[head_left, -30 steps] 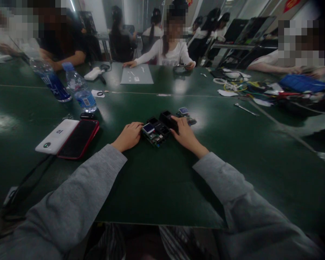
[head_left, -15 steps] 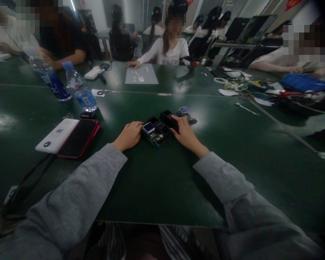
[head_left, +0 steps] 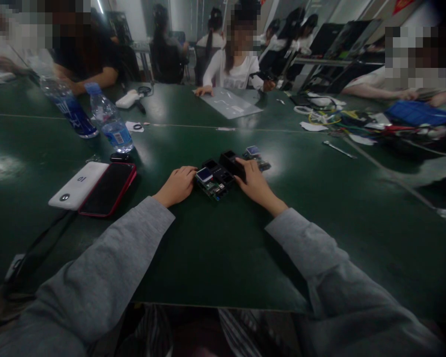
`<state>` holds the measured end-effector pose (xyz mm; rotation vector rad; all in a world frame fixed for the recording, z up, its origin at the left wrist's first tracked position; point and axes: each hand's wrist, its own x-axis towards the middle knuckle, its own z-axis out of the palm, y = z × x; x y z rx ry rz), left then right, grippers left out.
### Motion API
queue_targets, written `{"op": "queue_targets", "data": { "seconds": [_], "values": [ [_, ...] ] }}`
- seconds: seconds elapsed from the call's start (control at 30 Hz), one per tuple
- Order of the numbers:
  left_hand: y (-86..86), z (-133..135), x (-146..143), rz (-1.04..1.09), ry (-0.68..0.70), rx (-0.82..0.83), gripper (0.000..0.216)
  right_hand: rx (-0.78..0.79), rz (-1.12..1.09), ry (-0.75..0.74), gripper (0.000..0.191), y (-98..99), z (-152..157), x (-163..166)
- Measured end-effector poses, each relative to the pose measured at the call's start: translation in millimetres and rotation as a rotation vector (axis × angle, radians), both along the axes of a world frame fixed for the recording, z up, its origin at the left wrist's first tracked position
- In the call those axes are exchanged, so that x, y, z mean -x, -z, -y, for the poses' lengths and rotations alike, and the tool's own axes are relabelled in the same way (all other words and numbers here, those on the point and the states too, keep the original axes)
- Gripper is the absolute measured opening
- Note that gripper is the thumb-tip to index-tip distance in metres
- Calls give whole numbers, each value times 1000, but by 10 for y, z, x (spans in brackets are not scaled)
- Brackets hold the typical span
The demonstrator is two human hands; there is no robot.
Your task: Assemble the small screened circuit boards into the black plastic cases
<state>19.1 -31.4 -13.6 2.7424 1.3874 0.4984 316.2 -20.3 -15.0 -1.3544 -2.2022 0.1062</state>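
Note:
A green circuit board [head_left: 212, 182] with a small blue screen and black blocks lies on the dark green table [head_left: 215, 248] in front of me. My left hand [head_left: 176, 186] rests at its left edge, fingers curled against the board. My right hand [head_left: 255, 184] lies on its right side, fingers bent over a black block [head_left: 231, 162] on the board. A second small board [head_left: 255, 155] with a blue screen sits just behind my right hand.
A red-cased phone [head_left: 107, 189] and a white power bank [head_left: 78, 185] lie to the left, two water bottles [head_left: 109, 125] behind them. A grey mat [head_left: 230, 103] lies before a person opposite. Cables and a blue tray [head_left: 416, 113] crowd the far right.
My hands and the board have stayed put. The person opposite has turned the grey mat askew and shifted it to the right.

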Motion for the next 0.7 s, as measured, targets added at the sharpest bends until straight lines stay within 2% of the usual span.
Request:
{"op": "queue_targets", "data": {
  "seconds": [0.7],
  "values": [
    [9,-10,1,-11,-6,18,39,21,5,22,60,-11,11,10]
  ]
}}
